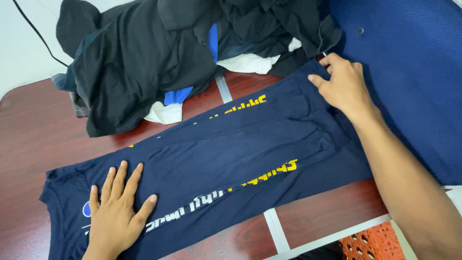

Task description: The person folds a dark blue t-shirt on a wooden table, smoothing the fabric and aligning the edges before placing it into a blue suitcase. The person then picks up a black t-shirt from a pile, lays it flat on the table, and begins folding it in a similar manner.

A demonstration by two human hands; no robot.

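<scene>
- Navy shirt (216, 159) is folded into a long strip across the table (33, 125).
- Left hand (118, 212) presses flat, fingers spread; right hand (344, 86) pinches the far end.
- Looks half-folded; dark clothes pile (144, 53) untouched.

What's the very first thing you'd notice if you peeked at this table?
Your eye lands on the long navy blue shirt with yellow and white lettering, folded into a narrow strip across the dark red wooden table. The left hand presses flat on its near end, while the right hand pinches the far end. Behind it sits a messy heap of black, white and blue clothes.
</scene>
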